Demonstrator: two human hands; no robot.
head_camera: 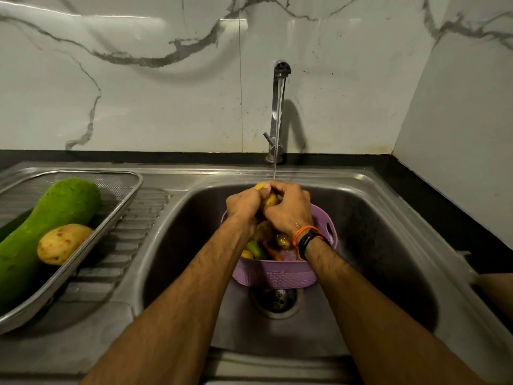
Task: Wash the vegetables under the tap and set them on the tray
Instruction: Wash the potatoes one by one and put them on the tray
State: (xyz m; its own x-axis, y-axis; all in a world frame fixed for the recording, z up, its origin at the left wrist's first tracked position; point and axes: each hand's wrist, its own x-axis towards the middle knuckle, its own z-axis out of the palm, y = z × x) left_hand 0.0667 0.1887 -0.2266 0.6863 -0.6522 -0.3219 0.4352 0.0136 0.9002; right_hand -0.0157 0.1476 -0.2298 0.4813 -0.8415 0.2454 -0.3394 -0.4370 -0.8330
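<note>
Yellow-skinned potato: you clasp it between left hand and right hand, under the tap stream, above the purple plastic basket; wet skin may slip from your fingers.

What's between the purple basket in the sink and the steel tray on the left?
In the head view, only bare steel: the sink wall and the ribbed drainboard separate the purple basket from the tray.

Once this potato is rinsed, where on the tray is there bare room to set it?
The tray has bare mesh along its back edge and right corner, behind the gourd. Its middle is crowded: the washed potato lies against the gourd. Both hands grip the potato over the basket.
</note>
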